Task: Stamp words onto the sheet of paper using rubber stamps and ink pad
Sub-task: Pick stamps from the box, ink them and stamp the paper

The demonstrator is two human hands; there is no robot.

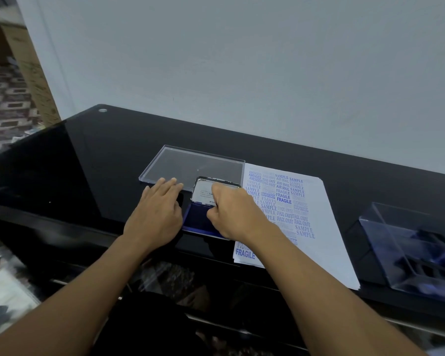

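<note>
A blue ink pad (195, 219) lies open near the table's front edge, its metal lid (203, 192) tilted up at the back. My right hand (231, 214) is curled over the pad and grips the lid at its right side; no stamp shows under it. My left hand (157, 214) rests flat on the table with straight fingers, against the pad's left side. To the right lies the white sheet of paper (329, 227), covered with several blue stamped words such as SAMPLE, FRAGILE and FAX OUT; my right forearm hides part of it.
A clear plastic cover (190, 163) lies flat behind the pad. At the right edge stands a clear box (385, 242) holding several dark stamps. The black glass table (88, 163) backs onto a pale wall. Its left half is bare.
</note>
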